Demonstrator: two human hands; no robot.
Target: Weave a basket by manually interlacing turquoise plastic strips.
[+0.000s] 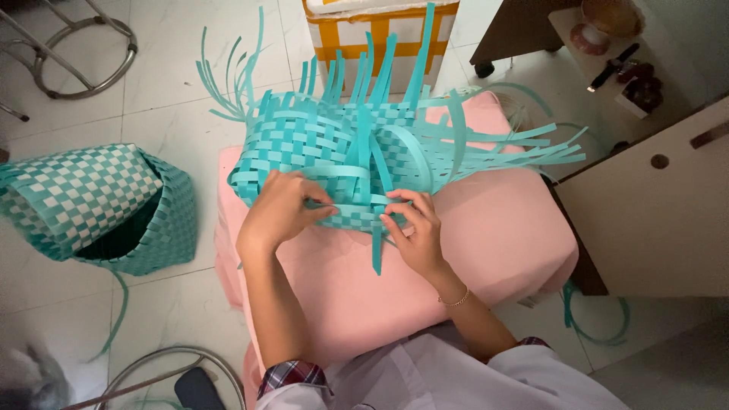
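Weaving on the half-made teal basket [334,152] looks well advanced but unfinished, judging by how it lies: its body is a tight checker of flat plastic strips, yet many loose strip ends [501,148] fan out from its far and right sides, and one strip end [377,254] hangs down from the near edge over the pink cushion [501,235] that the basket rests on. A few broad strips arch across the middle without being tucked in, so the closing of the rim, and the trimming or tucking of all those free ends, seems left to do. The left hand [281,209] lies flat with fingers curled against the near left edge of the basket, pressing on the weave and pinching at a strip there. The right hand [414,224] is at the near edge just right of the middle, its fingertips [395,199] closed on a strip where it goes under the weave. Both hands touch the basket, which sits just beyond them, in the middle of the view. On the floor to the left, well apart, lies a finished woven basket [106,209] in teal and white checks, tipped on its side with its mouth open. A box with yellow bands [364,34] stands on the far side, and a wooden cabinet [653,212] stands to the right.
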